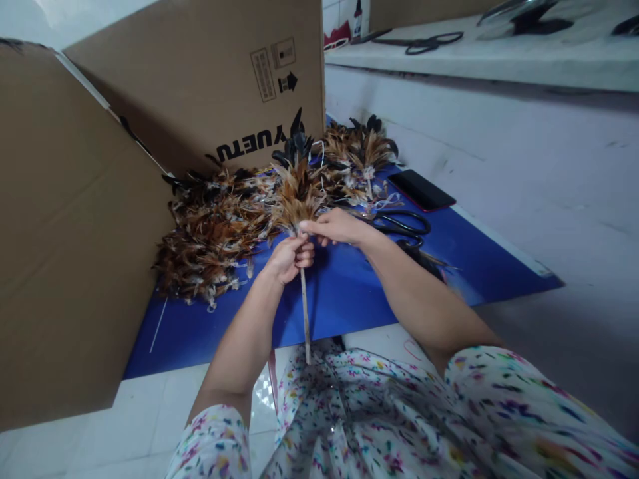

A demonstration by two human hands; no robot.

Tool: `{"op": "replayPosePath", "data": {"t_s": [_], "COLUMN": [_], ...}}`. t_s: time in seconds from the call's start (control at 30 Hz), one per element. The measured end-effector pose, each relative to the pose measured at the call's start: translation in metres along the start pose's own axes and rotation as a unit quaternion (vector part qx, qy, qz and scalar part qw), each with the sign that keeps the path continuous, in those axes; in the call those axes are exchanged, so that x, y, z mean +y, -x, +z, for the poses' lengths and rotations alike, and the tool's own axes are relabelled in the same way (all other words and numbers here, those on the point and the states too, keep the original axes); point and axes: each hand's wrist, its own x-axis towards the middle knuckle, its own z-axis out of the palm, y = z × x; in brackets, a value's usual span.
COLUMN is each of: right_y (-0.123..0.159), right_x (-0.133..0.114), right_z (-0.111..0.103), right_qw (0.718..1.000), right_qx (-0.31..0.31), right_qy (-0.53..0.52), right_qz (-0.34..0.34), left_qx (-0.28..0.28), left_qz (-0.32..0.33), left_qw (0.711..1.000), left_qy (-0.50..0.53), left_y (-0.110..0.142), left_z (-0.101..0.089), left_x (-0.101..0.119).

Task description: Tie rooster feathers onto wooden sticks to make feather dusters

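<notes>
My left hand (289, 257) is closed around a thin wooden stick (305, 313) that slants down toward my lap. A tuft of brown and black feathers (297, 193) stands on the stick's top end. My right hand (335, 227) pinches the base of that tuft just above my left fist. Both hands hover over a blue mat (344, 293) on the floor.
A heap of loose brown feathers (210, 233) lies on the mat to the left, more feathers (357, 150) further back. Black scissors (402, 225) and a dark phone (421, 189) lie to the right. Cardboard boxes (60, 219) stand left and behind. A white ledge (479, 53) holds other scissors.
</notes>
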Motion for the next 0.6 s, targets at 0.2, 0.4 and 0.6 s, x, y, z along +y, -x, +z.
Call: {"op": "replayPosePath", "data": {"t_s": [0.2, 0.4, 0.6], "right_y": [-0.002, -0.001, -0.004], "right_x": [-0.002, -0.010, -0.006], "right_z": [0.028, 0.031, 0.031], "right_qw": [0.955, 0.906, 0.897], "right_qx": [-0.086, -0.118, -0.120], "right_qy": [-0.281, -0.399, -0.418], "right_qz": [0.045, 0.083, 0.085], "left_qx": [-0.031, -0.038, -0.040], "left_qz": [0.026, 0.032, 0.022], "left_qw": [0.997, 0.996, 0.997], "left_qy": [-0.060, -0.073, -0.063], "left_y": [0.004, 0.009, 0.008], "left_z": [0.006, 0.013, 0.016], "left_x": [-0.005, -0.006, -0.007]}}
